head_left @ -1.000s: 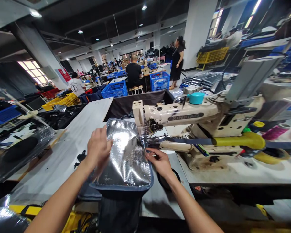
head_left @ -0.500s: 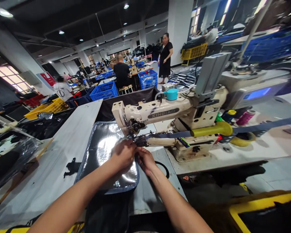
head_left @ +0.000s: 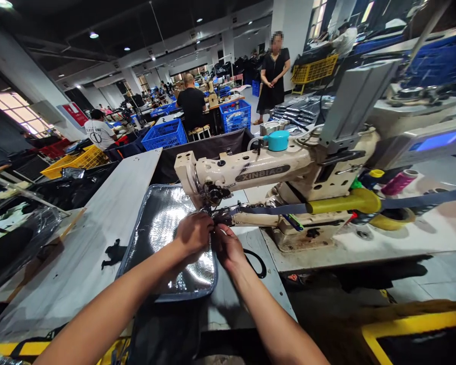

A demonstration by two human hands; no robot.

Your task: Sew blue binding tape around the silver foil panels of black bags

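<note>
A silver foil-faced panel with dark grey binding round its edge lies under the head of the sewing machine. Close to the needle, my left hand is closed on the panel's right edge, its fingertips hidden. Just right of that edge, my right hand is curled with thumb and fingers pinching the panel's bound edge; the exact grip is partly covered. A grey binding tape runs from the right through a yellow-green tube towards the needle area.
Thread spools and a yellow tape roll sit right of the machine. A black loop and a black scrap lie on the table. Blue crates stand behind. One person stands at the back; others sit.
The view has shifted slightly, so the machine appears farther right. Both hands stay at the panel's edge by the needle. The standing person's hands have come together in front.
</note>
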